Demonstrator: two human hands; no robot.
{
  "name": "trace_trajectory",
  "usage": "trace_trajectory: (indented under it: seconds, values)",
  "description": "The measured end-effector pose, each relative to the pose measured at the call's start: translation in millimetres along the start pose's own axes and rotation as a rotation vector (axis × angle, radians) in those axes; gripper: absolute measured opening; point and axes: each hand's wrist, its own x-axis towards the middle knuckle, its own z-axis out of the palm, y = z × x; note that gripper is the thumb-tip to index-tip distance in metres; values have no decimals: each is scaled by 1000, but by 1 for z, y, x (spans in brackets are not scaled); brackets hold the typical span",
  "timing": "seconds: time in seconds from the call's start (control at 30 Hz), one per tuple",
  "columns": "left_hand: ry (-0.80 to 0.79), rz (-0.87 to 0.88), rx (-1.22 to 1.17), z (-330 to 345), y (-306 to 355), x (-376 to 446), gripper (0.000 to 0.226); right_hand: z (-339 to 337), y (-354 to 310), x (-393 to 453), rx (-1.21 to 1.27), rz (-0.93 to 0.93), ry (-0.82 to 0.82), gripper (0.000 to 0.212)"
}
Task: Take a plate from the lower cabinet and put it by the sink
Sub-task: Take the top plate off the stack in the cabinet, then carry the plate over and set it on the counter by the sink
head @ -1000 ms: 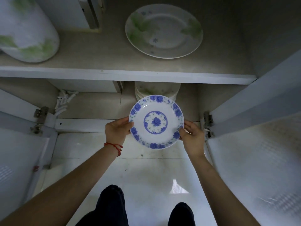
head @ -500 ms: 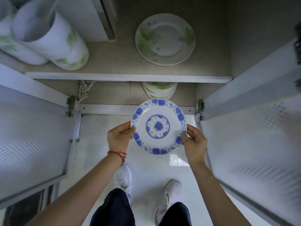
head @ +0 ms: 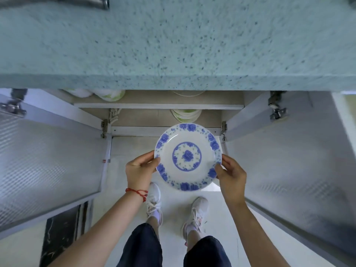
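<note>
A white plate with blue flowers (head: 187, 156) is held level in front of the open lower cabinet (head: 158, 106), below the counter's edge. My left hand (head: 139, 169) grips its left rim, and my right hand (head: 232, 175) grips its right rim. A speckled pale green countertop (head: 173, 41) fills the upper half of the view. No sink is visible; only a metal tube (head: 57, 1) shows at the top left.
Both frosted cabinet doors stand open, the left door (head: 48, 160) and the right door (head: 294, 166), flanking my legs. A stack of green-patterned plates (head: 185, 114) sits on the cabinet's lower level, with more dishes (head: 107, 94) on the shelf above. White floor lies underfoot.
The view has risen: the countertop has come into sight and the cabinet interior has shrunk away. The plate stays in both hands, lifted up and out from the cabinet.
</note>
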Motion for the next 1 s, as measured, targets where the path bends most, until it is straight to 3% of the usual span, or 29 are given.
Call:
trace_trajectory:
  seconds: [0.5,0.6,1.0]
  values:
    - [-128,79,-28,-16,110,-101,28,-57,-122,-93,29,-6,56,30]
    - [-192,106,1,-17,133,-104,28,-61,-140,-109,73,-14,111,36]
    - [-518,330,151,10,212,-120,31,-79,-178,-154,222,-59,417,25]
